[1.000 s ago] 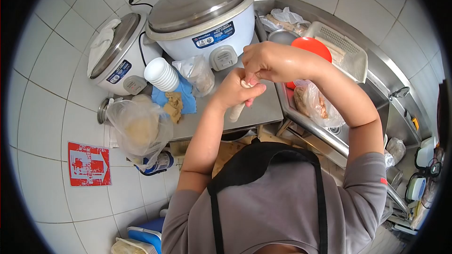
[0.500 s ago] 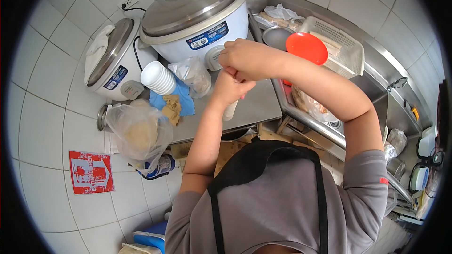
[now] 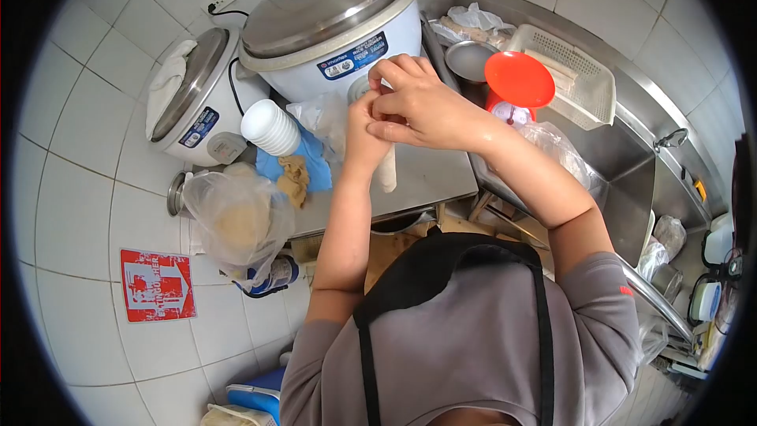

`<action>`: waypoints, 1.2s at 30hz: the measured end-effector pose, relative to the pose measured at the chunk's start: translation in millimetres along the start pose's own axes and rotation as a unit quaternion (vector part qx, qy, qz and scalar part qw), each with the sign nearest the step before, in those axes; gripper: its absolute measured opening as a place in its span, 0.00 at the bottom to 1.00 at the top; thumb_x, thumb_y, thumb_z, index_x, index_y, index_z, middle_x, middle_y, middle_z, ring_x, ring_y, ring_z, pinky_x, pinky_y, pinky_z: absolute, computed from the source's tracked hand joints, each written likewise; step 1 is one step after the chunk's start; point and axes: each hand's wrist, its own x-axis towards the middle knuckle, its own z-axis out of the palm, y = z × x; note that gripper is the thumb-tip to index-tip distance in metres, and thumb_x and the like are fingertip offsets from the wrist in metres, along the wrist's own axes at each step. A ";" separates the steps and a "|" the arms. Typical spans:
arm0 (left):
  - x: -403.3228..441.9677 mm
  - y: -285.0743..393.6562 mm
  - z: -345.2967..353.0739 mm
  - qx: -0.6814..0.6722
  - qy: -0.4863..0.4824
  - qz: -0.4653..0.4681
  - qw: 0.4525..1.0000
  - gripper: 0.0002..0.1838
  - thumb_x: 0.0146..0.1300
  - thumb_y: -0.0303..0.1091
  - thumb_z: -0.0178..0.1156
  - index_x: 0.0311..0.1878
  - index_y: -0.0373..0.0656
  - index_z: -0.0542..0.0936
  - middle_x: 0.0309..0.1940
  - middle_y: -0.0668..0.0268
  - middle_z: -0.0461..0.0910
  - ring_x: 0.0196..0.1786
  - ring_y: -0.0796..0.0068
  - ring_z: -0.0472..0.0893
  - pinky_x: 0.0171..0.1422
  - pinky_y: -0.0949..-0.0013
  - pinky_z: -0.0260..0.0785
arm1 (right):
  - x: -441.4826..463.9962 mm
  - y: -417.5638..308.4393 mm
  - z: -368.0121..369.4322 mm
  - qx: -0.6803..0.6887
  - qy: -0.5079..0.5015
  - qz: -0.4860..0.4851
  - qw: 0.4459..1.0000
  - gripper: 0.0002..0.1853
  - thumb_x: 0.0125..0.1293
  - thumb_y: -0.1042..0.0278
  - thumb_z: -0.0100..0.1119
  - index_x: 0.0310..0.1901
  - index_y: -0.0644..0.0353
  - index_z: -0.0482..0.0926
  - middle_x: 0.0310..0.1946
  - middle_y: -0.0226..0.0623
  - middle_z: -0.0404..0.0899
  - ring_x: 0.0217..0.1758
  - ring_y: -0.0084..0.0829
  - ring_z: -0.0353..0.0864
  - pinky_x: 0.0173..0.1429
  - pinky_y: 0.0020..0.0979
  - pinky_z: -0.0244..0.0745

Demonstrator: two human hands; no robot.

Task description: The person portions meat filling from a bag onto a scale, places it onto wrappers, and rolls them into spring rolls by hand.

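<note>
My left hand (image 3: pixel 364 132) is closed around the upper part of a pale, slim roll (image 3: pixel 387 172), whose lower end hangs below it over the steel counter. Across the top of that hand lies my right hand (image 3: pixel 418 106), its fingers curled and thumb bent inward. Whatever is between the right fingers is hidden. Behind both hands stands the large rice cooker (image 3: pixel 331 39). A clear plastic bag (image 3: pixel 322 122) and a stack of white cups (image 3: pixel 270 128) are just left of my left hand. Similar pale rolls (image 3: pixel 552 71) lie in a white basket (image 3: pixel 599 106).
A red scale (image 3: pixel 519 79) stands by the sink (image 3: pixel 611 154) on the right, near a round metal lid (image 3: pixel 469 61) and a plastic bag (image 3: pixel 556 150). On the left are a smaller rice cooker (image 3: pixel 197 102), a blue cloth (image 3: pixel 317 166), a brown cloth (image 3: pixel 293 181) and a hanging plastic bag (image 3: pixel 236 221).
My right hand has lowered and turned over my left hand, its fingers now spread more across the top. The right forearm has dropped, showing more of the red scale.
</note>
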 end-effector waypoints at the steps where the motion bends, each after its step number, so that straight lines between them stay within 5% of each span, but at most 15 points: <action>1: -0.2 -2.5 1.7 0.013 0.013 0.014 1.000 0.03 0.57 0.25 0.58 0.34 0.40 0.73 0.27 0.73 0.75 0.29 0.86 0.72 0.31 0.80 0.65 | -2.3 0.9 0.9 0.005 -0.004 0.008 1.000 0.12 0.59 0.57 0.62 0.30 0.59 0.81 0.43 0.38 0.69 0.49 0.38 0.65 0.55 0.36 0.62; 3: 0.2 -5.0 3.8 -0.075 -0.002 -0.037 0.997 0.04 0.58 0.27 0.57 0.35 0.39 0.72 0.25 0.70 0.74 0.27 0.84 0.72 0.29 0.78 0.65 | -7.7 7.1 4.8 0.016 -0.011 0.022 1.000 0.16 0.62 0.53 0.59 0.29 0.59 0.82 0.43 0.38 0.70 0.52 0.37 0.67 0.56 0.34 0.63; 4: 0.4 -5.6 3.7 -0.118 -0.009 -0.061 0.991 0.05 0.59 0.28 0.57 0.35 0.38 0.72 0.24 0.69 0.74 0.26 0.84 0.72 0.28 0.77 0.65 | -14.2 16.5 12.8 0.152 0.033 0.065 0.986 0.15 0.62 0.53 0.60 0.34 0.59 0.82 0.45 0.37 0.70 0.53 0.34 0.66 0.57 0.34 0.63; 6: 1.4 -10.1 -1.3 -0.218 -0.010 -0.045 0.975 0.10 0.63 0.37 0.54 0.36 0.39 0.72 0.21 0.69 0.71 0.23 0.82 0.69 0.27 0.76 0.64 | -34.5 42.8 40.9 0.411 0.118 0.142 0.893 0.17 0.62 0.54 0.61 0.43 0.60 0.81 0.50 0.35 0.70 0.56 0.30 0.66 0.58 0.32 0.62; 9: -1.3 -23.2 -11.3 -0.358 0.012 -0.059 0.932 0.28 0.66 0.62 0.44 0.32 0.42 0.71 0.17 0.71 0.64 0.18 0.79 0.65 0.24 0.73 0.61 | -65.0 43.4 76.0 0.508 0.074 0.335 0.791 0.23 0.61 0.53 0.63 0.53 0.58 0.76 0.48 0.35 0.74 0.54 0.29 0.71 0.59 0.31 0.66; 11: -6.7 -46.0 -23.1 -0.410 0.028 -0.060 0.910 0.34 0.64 0.70 0.39 0.28 0.44 0.71 0.17 0.70 0.64 0.18 0.79 0.64 0.23 0.73 0.58 | -86.5 38.3 100.0 0.492 -0.081 0.298 0.814 0.26 0.59 0.58 0.66 0.56 0.60 0.72 0.45 0.34 0.77 0.49 0.26 0.73 0.55 0.30 0.68; 12: -7.3 -48.9 -30.3 -0.468 -0.025 -0.052 0.882 0.38 0.63 0.73 0.35 0.30 0.42 0.73 0.16 0.70 0.63 0.19 0.78 0.64 0.37 0.69 0.69 | -90.3 42.1 107.4 0.479 -0.099 0.293 0.821 0.25 0.58 0.59 0.67 0.54 0.61 0.73 0.44 0.35 0.77 0.48 0.28 0.74 0.54 0.31 0.69; 14: -15.6 -57.6 -28.2 -0.462 0.044 -0.034 0.885 0.39 0.63 0.72 0.35 0.37 0.40 0.77 0.22 0.64 0.71 0.28 0.73 0.71 0.52 0.63 0.67 | -98.0 50.6 118.8 0.451 -0.137 0.283 0.835 0.22 0.57 0.63 0.67 0.51 0.61 0.74 0.42 0.37 0.79 0.47 0.31 0.76 0.52 0.33 0.70; 18: -38.9 -80.0 -37.5 -0.434 0.185 -0.174 0.865 0.40 0.67 0.67 0.34 0.54 0.37 0.76 0.46 0.50 0.78 0.56 0.62 0.74 0.73 0.55 0.49 | -104.2 71.7 129.4 0.172 -0.081 0.240 0.952 0.20 0.51 0.69 0.67 0.47 0.58 0.76 0.40 0.42 0.78 0.48 0.45 0.74 0.51 0.41 0.68; 21: -77.6 -154.8 -51.6 -0.326 0.116 -0.186 0.920 0.37 0.70 0.62 0.34 0.62 0.36 0.70 0.62 0.50 0.69 0.67 0.60 0.66 0.72 0.53 0.52 | -123.0 82.3 148.5 -0.026 -0.136 0.194 0.971 0.18 0.51 0.69 0.66 0.46 0.56 0.76 0.43 0.39 0.77 0.51 0.42 0.73 0.55 0.45 0.64; 24: -112.8 -169.7 -36.0 0.026 0.030 -0.157 0.987 0.32 0.72 0.53 0.38 0.64 0.33 0.66 0.62 0.51 0.70 0.66 0.55 0.67 0.72 0.51 0.50 | -146.1 75.7 163.0 -0.021 -0.145 0.223 0.964 0.19 0.53 0.68 0.64 0.49 0.56 0.76 0.48 0.38 0.75 0.54 0.39 0.72 0.62 0.48 0.60; 26: -124.7 -150.2 -24.9 0.371 -0.073 -0.012 0.926 0.31 0.69 0.47 0.45 0.66 0.32 0.62 0.65 0.49 0.65 0.68 0.48 0.63 0.73 0.49 0.47 | -153.2 65.1 160.0 -0.072 -0.082 0.212 0.971 0.21 0.56 0.65 0.62 0.52 0.58 0.75 0.51 0.38 0.74 0.57 0.39 0.71 0.66 0.49 0.57; 30: -135.7 -140.7 -2.2 0.469 -0.089 0.028 0.878 0.32 0.66 0.45 0.50 0.66 0.31 0.61 0.68 0.47 0.59 0.72 0.46 0.55 0.74 0.48 0.43 | -166.4 53.0 170.2 -0.159 -0.027 0.185 0.969 0.24 0.62 0.55 0.56 0.57 0.60 0.73 0.57 0.41 0.72 0.62 0.39 0.69 0.74 0.49 0.47; 33: -124.2 -143.8 0.2 0.469 -0.074 0.012 0.880 0.32 0.66 0.45 0.48 0.68 0.33 0.60 0.69 0.49 0.57 0.73 0.47 0.51 0.75 0.47 0.39 | -151.0 70.0 171.9 -0.115 -0.098 0.246 0.958 0.27 0.67 0.46 0.47 0.55 0.61 0.76 0.58 0.43 0.71 0.65 0.40 0.66 0.74 0.53 0.44; 36: -115.2 -148.1 -0.2 0.481 -0.066 0.010 0.874 0.31 0.66 0.45 0.49 0.67 0.34 0.62 0.69 0.50 0.59 0.73 0.48 0.52 0.75 0.46 0.39 | -118.2 116.4 168.5 -0.187 -0.065 0.310 0.930 0.31 0.68 0.40 0.41 0.51 0.62 0.79 0.59 0.44 0.70 0.67 0.44 0.61 0.73 0.55 0.44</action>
